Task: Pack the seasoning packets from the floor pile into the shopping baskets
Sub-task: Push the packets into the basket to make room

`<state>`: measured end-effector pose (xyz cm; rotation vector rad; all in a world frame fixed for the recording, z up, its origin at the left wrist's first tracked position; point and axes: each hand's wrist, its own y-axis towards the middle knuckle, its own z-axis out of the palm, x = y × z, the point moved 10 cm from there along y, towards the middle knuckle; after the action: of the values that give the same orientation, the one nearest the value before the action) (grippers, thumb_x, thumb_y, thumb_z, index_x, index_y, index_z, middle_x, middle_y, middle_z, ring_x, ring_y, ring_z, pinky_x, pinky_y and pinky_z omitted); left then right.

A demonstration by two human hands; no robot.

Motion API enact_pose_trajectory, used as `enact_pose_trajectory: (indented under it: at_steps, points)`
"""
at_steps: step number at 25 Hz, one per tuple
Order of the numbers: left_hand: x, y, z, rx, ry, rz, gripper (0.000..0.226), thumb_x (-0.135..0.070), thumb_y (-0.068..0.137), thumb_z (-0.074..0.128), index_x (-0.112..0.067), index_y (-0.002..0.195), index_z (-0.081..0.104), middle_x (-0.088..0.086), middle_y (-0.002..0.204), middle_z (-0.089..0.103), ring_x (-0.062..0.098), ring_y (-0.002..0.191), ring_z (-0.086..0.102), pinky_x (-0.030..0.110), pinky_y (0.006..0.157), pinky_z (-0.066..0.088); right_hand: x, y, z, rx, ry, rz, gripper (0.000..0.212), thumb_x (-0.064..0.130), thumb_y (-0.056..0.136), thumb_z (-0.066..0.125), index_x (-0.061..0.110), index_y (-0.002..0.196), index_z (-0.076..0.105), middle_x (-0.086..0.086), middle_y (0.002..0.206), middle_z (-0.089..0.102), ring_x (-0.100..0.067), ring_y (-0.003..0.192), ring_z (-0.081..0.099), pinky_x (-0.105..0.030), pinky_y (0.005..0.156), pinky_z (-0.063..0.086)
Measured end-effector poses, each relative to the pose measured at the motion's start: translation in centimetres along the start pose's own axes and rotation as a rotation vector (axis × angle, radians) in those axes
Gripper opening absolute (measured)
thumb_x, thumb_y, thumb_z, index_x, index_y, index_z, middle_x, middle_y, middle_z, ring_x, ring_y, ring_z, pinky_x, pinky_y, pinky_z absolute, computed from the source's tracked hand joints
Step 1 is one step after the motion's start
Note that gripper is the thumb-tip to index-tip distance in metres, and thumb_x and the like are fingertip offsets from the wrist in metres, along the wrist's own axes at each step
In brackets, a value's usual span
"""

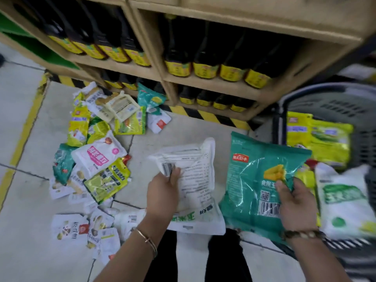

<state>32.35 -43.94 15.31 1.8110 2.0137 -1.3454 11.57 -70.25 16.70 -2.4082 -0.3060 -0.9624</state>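
Two forearms rise from the bottom edge of the frame. The left hand (162,192), with a thin gold bangle (147,240) on its wrist, has its grip closed on a white packet (197,176) in the lower middle, thumb pressed beside the barcode, printed back facing up. The right hand (295,202), wearing a beaded bracelet (301,234), pinches a teal packet (254,169) at its right edge, just right of the white one; the two packets touch or overlap along their lower edges.

At centre left, the pile of seasoning packets (97,149) lies spread on the tiled floor (30,220), a mix of yellow-green, white and teal pouches overlapping one another. At the right edge stands a grey shopping basket (325,98), blurred, holding yellow-green packets (325,139) and a white bag with a green label (345,200).

Across the top runs a wooden shelf (213,84) filled with dark bottles (205,64) bearing yellow labels. Black-and-yellow hazard tape (203,115) lines the floor at its foot.
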Motion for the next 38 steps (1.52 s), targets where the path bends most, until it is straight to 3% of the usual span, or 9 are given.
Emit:
enact_pose_trajectory:
  at_steps: [6, 10, 14, 17, 23, 27, 31, 35, 38]
  points:
    - [-7.8, -6.4, 8.7, 0.104, 0.099, 0.185, 0.028, -0.027, 0.096, 0.050, -0.003, 0.088, 0.061, 0.015, 0.082, 0.065, 0.033, 0.086, 0.061, 0.028, 0.063, 0.030, -6.6, 0.9, -13.6, -0.162, 0.084, 0.080, 0.013, 0.012, 0.091, 0.056, 0.002, 0.084, 0.058, -0.021, 0.073, 0.060, -0.013, 0.062, 0.045, -0.024, 0.055, 0.032]
    - [-12.3, -9.6, 13.5, 0.155, 0.011, 0.273, 0.012, -0.024, 0.095, 0.052, -0.016, 0.092, 0.059, -0.010, 0.073, 0.059, 0.009, 0.070, 0.056, 0.023, 0.063, 0.031, -10.3, 3.0, -20.9, -0.262, 0.090, 0.109, 0.008, 0.008, 0.090, 0.056, 0.011, 0.086, 0.062, 0.014, 0.064, 0.062, 0.010, 0.055, 0.053, -0.003, 0.051, 0.036]
    - [-16.4, -10.7, 20.9, 0.273, 0.143, 0.396, 0.023, -0.024, 0.098, 0.045, -0.009, 0.113, 0.054, 0.003, 0.085, 0.064, 0.029, 0.087, 0.060, 0.027, 0.068, 0.037, -12.2, 8.0, -24.1, -0.237, -0.081, 0.088, 0.020, 0.012, 0.091, 0.055, 0.012, 0.072, 0.053, -0.007, 0.058, 0.048, -0.017, 0.053, 0.041, -0.022, 0.049, 0.030]
    - [-18.0, -10.2, 26.0, 0.325, 0.239, 0.417, 0.032, -0.018, 0.099, 0.042, -0.006, 0.129, 0.043, 0.014, 0.118, 0.062, 0.036, 0.108, 0.056, 0.041, 0.085, 0.046, -12.9, 13.3, -23.6, -0.201, -0.231, 0.063, 0.019, 0.017, 0.093, 0.052, -0.001, 0.087, 0.057, -0.013, 0.062, 0.046, -0.023, 0.055, 0.040, -0.033, 0.048, 0.020]
    - [-17.6, -7.4, 29.8, 0.254, 0.318, 0.341, 0.027, -0.016, 0.100, 0.041, -0.003, 0.124, 0.041, 0.017, 0.110, 0.062, 0.038, 0.101, 0.057, 0.043, 0.080, 0.047, -13.4, 23.7, -17.2, -0.064, -0.353, -0.035, 0.034, 0.024, 0.096, 0.048, 0.007, 0.124, 0.054, -0.023, 0.116, 0.060, -0.037, 0.104, 0.055, -0.032, 0.074, 0.038]
    - [-17.1, -6.1, 31.4, 0.237, 0.325, 0.329, 0.014, -0.014, 0.099, 0.040, -0.003, 0.109, 0.041, 0.007, 0.087, 0.050, 0.032, 0.083, 0.052, 0.034, 0.067, 0.037, -13.8, 26.9, -14.2, -0.018, -0.569, -0.114, 0.029, 0.025, 0.096, 0.046, 0.014, 0.123, 0.053, -0.024, 0.105, 0.064, -0.040, 0.097, 0.060, -0.041, 0.075, 0.046]
    - [-16.6, -4.8, 32.9, 0.216, 0.337, 0.291, 0.006, -0.013, 0.099, 0.040, -0.008, 0.100, 0.036, 0.000, 0.072, 0.040, 0.027, 0.072, 0.043, 0.033, 0.060, 0.029, -15.0, 28.3, -13.2, -0.015, -0.867, -0.068, 0.029, 0.003, 0.092, 0.041, 0.011, 0.119, 0.050, -0.021, 0.102, 0.065, -0.037, 0.094, 0.063, -0.041, 0.067, 0.046]
    - [-17.4, -3.8, 33.8, 0.196, 0.326, 0.357, 0.013, -0.009, 0.098, 0.042, 0.001, 0.106, 0.041, 0.001, 0.063, 0.035, 0.029, 0.065, 0.042, 0.035, 0.050, 0.019, -18.2, 28.1, -14.3, -0.003, -0.705, 0.123, 0.055, 0.003, 0.088, 0.048, 0.007, 0.139, 0.031, -0.020, 0.139, 0.041, -0.036, 0.120, 0.049, -0.047, 0.089, 0.045]
    - [-18.8, -2.7, 35.7, 0.229, 0.212, 0.413, 0.022, -0.011, 0.100, 0.042, 0.007, 0.112, 0.046, 0.013, 0.070, 0.046, 0.034, 0.074, 0.052, 0.037, 0.058, 0.033, -16.7, 25.3, -13.4, -0.028, -0.704, -0.156, 0.070, 0.018, 0.089, 0.051, 0.016, 0.149, 0.014, -0.015, 0.154, 0.016, -0.033, 0.138, 0.026, -0.044, 0.111, 0.022]
